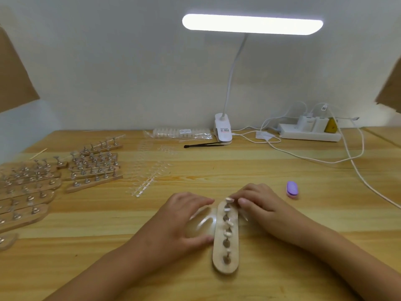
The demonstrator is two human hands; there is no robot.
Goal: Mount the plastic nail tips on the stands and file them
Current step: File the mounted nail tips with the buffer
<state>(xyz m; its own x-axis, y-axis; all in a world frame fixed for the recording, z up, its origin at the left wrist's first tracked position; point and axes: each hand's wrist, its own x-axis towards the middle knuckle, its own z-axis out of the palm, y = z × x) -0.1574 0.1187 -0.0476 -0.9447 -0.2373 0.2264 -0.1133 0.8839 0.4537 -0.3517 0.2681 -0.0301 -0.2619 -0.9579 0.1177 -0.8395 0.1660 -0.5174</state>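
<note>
The wooden nail stand (234, 254) lies lengthwise at table (249, 170) centre. The right hand (260, 205), at the stand's 1 o'clock, curls thumb and fingertips around the nail tip (229, 200) on the farthest peg; the contact itself is partly hidden. The left hand (180, 218), at 9 o'clock, rests spread, with straight fingers against the stand's edge. Mounted tips on the nearer pegs are blurred. Stacked stands (93, 168) at 10 o'clock run off the left edge. A purple buffer block (291, 190) sits at 2 o'clock, with bare tabletop around it.
</note>
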